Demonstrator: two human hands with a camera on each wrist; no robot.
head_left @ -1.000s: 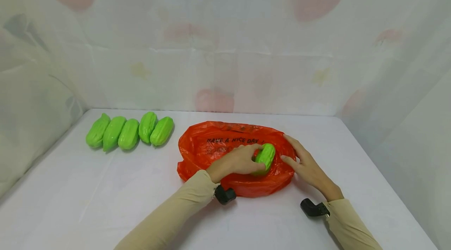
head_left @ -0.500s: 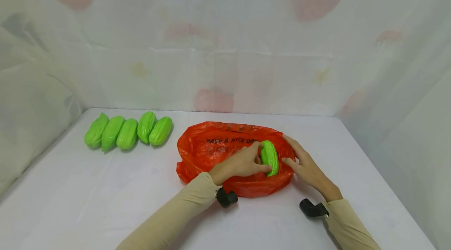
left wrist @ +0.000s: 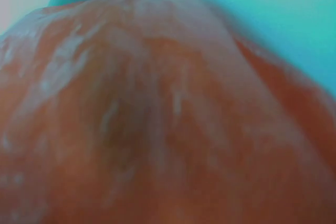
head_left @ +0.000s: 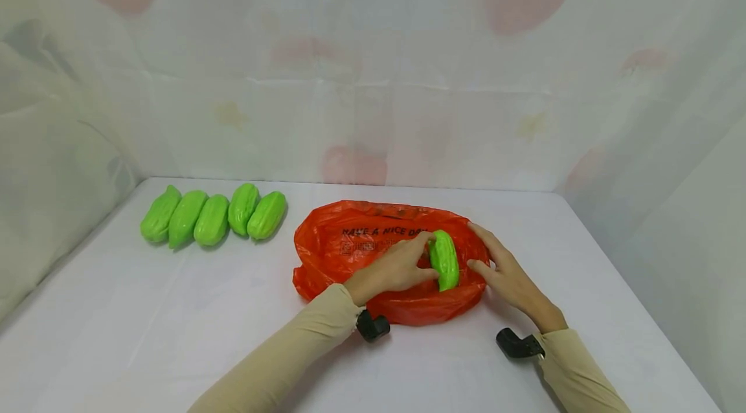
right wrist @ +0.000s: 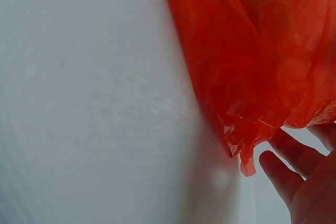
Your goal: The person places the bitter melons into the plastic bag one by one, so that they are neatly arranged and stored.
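A pale green ridged bitter melon (head_left: 445, 260) lies lengthwise in the right part of a crumpled red plastic bag (head_left: 326, 238). Reaching in over the bag's near side, my left hand (head_left: 396, 267) has its thumb and forefinger tips right at the melon's left edge, spread loosely apart. At the bag's right end my right hand (head_left: 513, 277) holds the rim, thumb on the inner side and fingers at the outer edge. Blurred red plastic (left wrist: 157, 103) fills most of the left wrist view. In the right wrist view, fingers (right wrist: 283, 177) show close to a gathered corner of the bag.
Several more bitter melons (head_left: 211, 220) lie in a row at the table's back left. The white table (head_left: 175, 322) ends at a patterned cloth (head_left: 373, 109) behind. Black wrist cameras (head_left: 373, 325) sit on both sleeves.
The bitter melon has turned from leaning right to lying more lengthwise. My left thumb has drawn back from over it to its left edge. The right hand stays in place.
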